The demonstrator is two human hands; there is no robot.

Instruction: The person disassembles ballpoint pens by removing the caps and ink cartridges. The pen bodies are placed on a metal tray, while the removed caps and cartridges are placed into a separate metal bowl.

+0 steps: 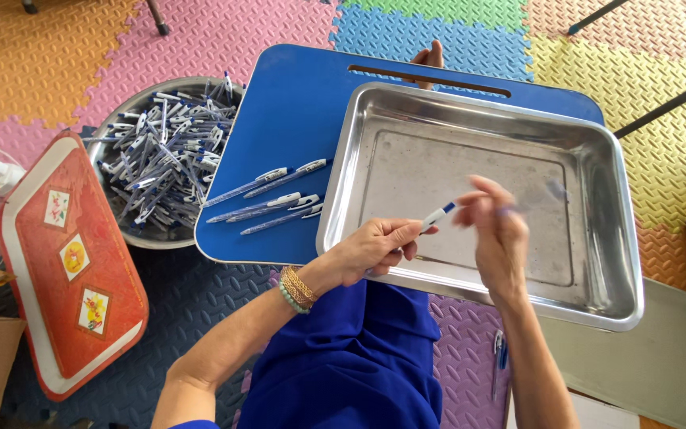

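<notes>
1. Blue-clothed lap (351,365) sits closest, at 6 o'clock.
2. Left hand (375,248) pinches a white-and-blue pen (437,217) over the steel tray (597,238); the right hand (495,230) is blurred, so I can't tell its grip.
3. Smooth plastic could easily slip and clatter down.
4. More pens (275,199) lie at 9 o'clock on the glossy blue lap desk (295,103).

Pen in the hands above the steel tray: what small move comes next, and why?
Probably lower the pen into the steel tray. Left hand grips it, the blurred right hand is at its tip, and both hover over the bare tray; five more pens wait on the blue board.
</notes>
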